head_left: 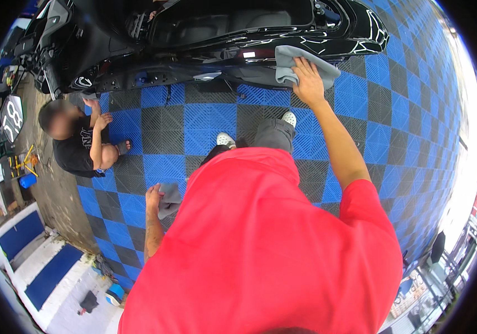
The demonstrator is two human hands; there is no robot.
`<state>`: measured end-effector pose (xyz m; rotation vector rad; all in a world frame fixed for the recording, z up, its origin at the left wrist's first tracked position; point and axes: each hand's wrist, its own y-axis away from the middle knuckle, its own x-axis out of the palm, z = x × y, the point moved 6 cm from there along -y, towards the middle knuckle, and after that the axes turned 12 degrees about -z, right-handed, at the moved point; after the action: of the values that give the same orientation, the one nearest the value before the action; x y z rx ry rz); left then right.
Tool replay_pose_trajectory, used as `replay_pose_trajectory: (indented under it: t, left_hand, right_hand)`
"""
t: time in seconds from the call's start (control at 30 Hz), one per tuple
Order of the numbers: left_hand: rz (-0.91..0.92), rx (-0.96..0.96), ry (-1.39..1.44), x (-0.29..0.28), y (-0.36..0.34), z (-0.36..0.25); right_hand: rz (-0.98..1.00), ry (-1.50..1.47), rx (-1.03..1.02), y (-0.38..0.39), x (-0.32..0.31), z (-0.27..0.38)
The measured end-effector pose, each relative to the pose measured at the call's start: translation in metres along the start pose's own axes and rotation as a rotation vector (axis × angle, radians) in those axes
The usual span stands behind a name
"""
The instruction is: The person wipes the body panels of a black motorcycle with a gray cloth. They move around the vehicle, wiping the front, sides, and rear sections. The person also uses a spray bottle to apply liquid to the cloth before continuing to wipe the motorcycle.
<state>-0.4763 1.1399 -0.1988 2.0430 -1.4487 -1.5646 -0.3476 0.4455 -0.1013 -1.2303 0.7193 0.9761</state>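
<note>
My right hand (308,83) is on a folded grey cloth (322,69) against the glossy black side of a motor scooter (350,39) at the top of the head view, fingers curved over the cloth. The part of the bodywork under the cloth is hidden. Down at my left side, my left hand (154,196) is closed on a second grey cloth (170,201), away from the scooter.
A co-worker in a black shirt (74,150) squats at the left, hands raised near the scooter's front. I stand on blue and black checkered tiles (389,139). Bare concrete (60,203), a blue container (27,180) and yellow metal frames lie beyond at left.
</note>
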Motion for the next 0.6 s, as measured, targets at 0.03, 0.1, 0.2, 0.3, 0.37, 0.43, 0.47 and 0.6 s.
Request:
replay_pose_trajectory:
  t: [0.03,0.1,0.2,0.3,0.37,0.43,0.47,0.6]
  left_hand:
    - [0.025,0.032,0.002,0.003,-0.002,-0.018]
    - [0.089,0.098,-0.007,0.012,-0.005,-0.054]
    - [0.177,0.176,-0.072,0.029,-0.007,-0.089]
    - [0.223,0.196,-0.127,0.041,0.000,-0.111]
    - [0.250,0.212,-0.158,0.042,-0.009,-0.112]
    - [0.276,0.247,-0.183,0.044,-0.015,-0.110]
    - [0.296,0.263,-0.204,0.046,-0.018,-0.109]
    - [0.304,0.023,-0.209,0.048,-0.046,-0.065]
  right_hand:
    - [-0.036,0.005,0.028,0.001,0.001,0.006]
    - [-0.108,-0.013,0.049,-0.008,0.009,0.031]
    - [-0.054,-0.062,0.002,-0.039,0.039,0.087]
    - [-0.050,-0.132,-0.016,-0.041,0.047,0.089]
    - [-0.029,-0.075,-0.030,-0.030,0.034,0.064]
    - [-0.037,0.009,0.012,-0.020,0.016,0.026]
    - [-0.031,0.030,0.050,-0.011,0.007,0.009]
    - [-0.300,0.171,0.266,0.033,-0.021,-0.034]
